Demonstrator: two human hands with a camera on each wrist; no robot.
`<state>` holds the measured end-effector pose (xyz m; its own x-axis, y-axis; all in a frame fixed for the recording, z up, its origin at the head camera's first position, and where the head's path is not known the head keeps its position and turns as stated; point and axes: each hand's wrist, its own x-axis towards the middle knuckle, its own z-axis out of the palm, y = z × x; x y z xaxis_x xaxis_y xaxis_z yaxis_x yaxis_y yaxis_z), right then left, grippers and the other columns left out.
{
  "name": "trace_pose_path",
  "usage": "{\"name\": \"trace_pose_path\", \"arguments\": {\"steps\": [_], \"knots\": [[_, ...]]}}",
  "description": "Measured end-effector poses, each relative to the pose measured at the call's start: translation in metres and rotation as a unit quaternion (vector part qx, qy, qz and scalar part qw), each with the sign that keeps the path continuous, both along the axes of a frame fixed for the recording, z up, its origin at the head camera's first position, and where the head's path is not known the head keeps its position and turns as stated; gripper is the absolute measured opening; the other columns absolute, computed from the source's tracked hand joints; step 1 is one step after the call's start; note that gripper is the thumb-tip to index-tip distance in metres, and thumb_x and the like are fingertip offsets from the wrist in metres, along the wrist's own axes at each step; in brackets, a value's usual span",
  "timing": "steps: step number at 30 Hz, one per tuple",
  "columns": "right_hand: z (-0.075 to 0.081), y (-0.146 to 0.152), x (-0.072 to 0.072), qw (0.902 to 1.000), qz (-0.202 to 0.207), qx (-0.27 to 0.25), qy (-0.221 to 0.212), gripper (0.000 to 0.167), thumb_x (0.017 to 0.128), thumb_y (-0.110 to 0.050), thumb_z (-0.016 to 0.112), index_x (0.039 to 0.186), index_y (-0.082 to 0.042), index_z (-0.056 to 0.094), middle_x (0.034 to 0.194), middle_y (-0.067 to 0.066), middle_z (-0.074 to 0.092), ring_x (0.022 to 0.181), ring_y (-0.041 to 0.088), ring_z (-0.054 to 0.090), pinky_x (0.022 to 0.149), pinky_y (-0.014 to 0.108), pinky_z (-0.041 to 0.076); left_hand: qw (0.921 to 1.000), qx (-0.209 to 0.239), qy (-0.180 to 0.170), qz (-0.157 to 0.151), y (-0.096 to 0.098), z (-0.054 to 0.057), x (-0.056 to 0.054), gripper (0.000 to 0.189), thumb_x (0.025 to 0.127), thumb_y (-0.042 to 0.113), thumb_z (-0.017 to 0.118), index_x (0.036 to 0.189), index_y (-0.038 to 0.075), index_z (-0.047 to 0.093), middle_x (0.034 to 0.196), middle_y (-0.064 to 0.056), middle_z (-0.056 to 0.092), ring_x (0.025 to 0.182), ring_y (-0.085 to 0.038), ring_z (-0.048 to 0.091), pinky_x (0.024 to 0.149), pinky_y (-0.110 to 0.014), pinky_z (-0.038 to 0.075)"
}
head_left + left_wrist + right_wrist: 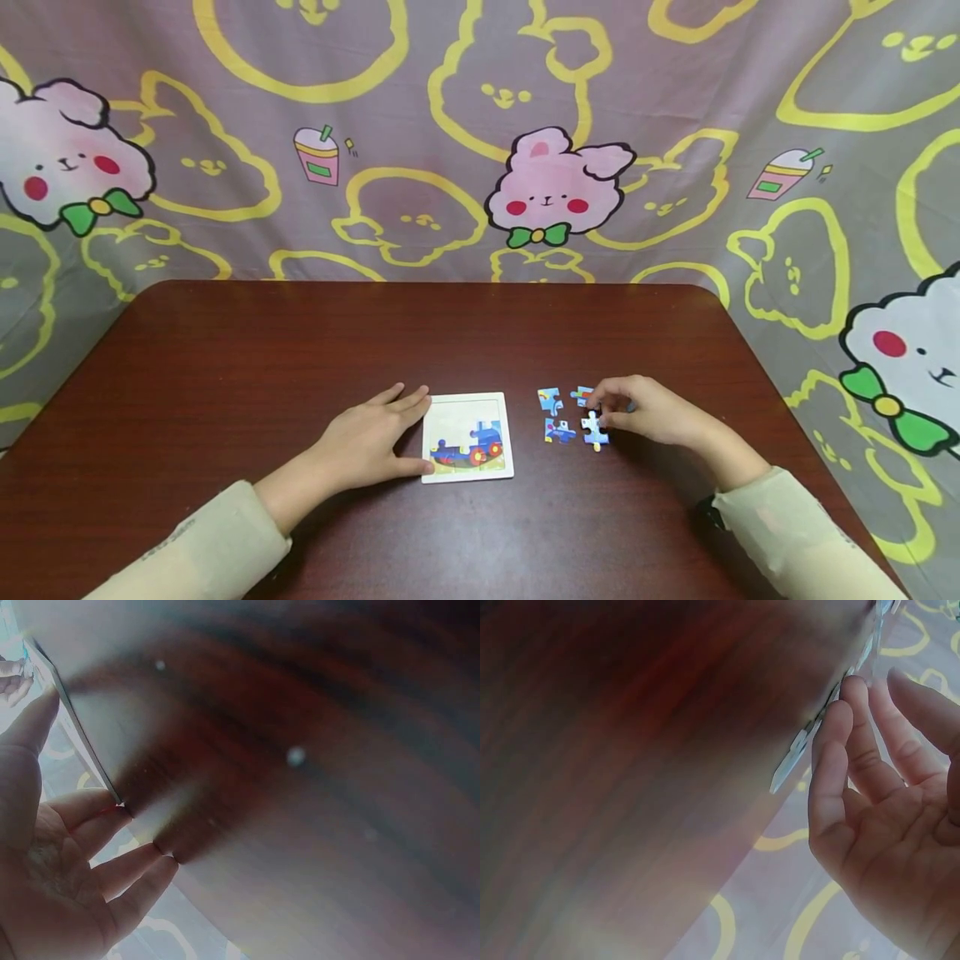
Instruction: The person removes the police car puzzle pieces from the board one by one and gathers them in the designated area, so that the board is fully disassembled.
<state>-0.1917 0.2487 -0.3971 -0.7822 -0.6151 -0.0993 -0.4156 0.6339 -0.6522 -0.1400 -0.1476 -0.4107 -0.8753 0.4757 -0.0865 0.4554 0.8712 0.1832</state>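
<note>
My left hand [372, 440] lies beside a square white-framed puzzle board [508, 442]. Its fingers are spread, with thumb and fingertips touching the board's left edge; the left wrist view shows that edge thin, at the thumb [30, 724]. A blue train picture [468, 450] fills the lower part of the board; its upper part is pale. At the right, my right hand [652, 410] pinches a light-blue puzzle piece [595, 432] between thumb and fingertips. In the right wrist view the curled fingers [862, 742] partly cover the pieces.
Loose pieces lie between board and right hand: an upper-left piece [550, 400], a lower-left piece [558, 431], and one by the fingertips [581, 397]. All rest on a dark brown table [300, 350]. Behind it hangs a cartoon-patterned curtain [420, 133].
</note>
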Motion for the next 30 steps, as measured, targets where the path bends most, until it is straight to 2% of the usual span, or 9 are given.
{"name": "trace_pose_path", "arguments": {"steps": [5,12,22,26,30], "knots": [[0.003,0.002,0.0,0.9999,-0.009,0.01,0.006,0.014,0.091,-0.008,0.07,0.105,-0.009,0.069,0.089,-0.003,0.069,0.08,0.005,0.057,0.07,0.023,0.048,1.0,-0.001,0.002,-0.002,0.001,0.0,-0.001,0.09,0.079,0.065,0.071,0.148,0.012,0.048,0.156,-0.004,0.044,0.144,-0.036,0.04,0.101,-0.052,0.049],[0.004,-0.014,-0.002,0.9998,0.012,0.003,0.018,0.015,0.091,-0.006,0.069,0.106,-0.009,0.07,0.089,-0.002,0.069,0.08,0.005,0.057,0.068,0.024,0.048,1.0,0.003,0.002,0.0,0.0,0.001,0.0,0.09,0.079,0.064,0.072,0.148,0.012,0.048,0.156,-0.005,0.044,0.144,-0.037,0.041,0.101,-0.053,0.048],[0.005,-0.072,-0.007,0.9966,0.077,0.008,0.029,0.017,0.091,-0.005,0.07,0.107,-0.011,0.069,0.099,0.002,0.067,0.077,0.009,0.058,0.069,0.024,0.051,1.0,0.005,0.0,0.002,0.0,-0.003,0.001,0.09,0.078,0.065,0.071,0.148,0.012,0.048,0.156,-0.004,0.044,0.144,-0.036,0.04,0.1,-0.053,0.049],[0.006,-0.095,-0.006,0.9927,0.113,0.016,0.039,0.019,0.091,-0.007,0.071,0.108,-0.013,0.069,0.096,0.002,0.063,0.079,0.008,0.057,0.072,0.025,0.051,1.0,0.005,-0.001,0.003,0.0,-0.003,0.0,0.09,0.079,0.065,0.071,0.148,0.013,0.048,0.156,-0.004,0.044,0.144,-0.036,0.04,0.1,-0.053,0.049],[0.005,-0.113,-0.007,0.9881,0.146,0.019,0.046,0.021,0.089,-0.007,0.072,0.109,-0.013,0.07,0.101,0.002,0.064,0.078,0.006,0.055,0.073,0.026,0.052,1.0,0.005,-0.003,0.004,-0.001,-0.002,0.0,0.09,0.079,0.064,0.072,0.149,0.013,0.048,0.156,-0.004,0.044,0.144,-0.036,0.04,0.1,-0.053,0.049]]}}
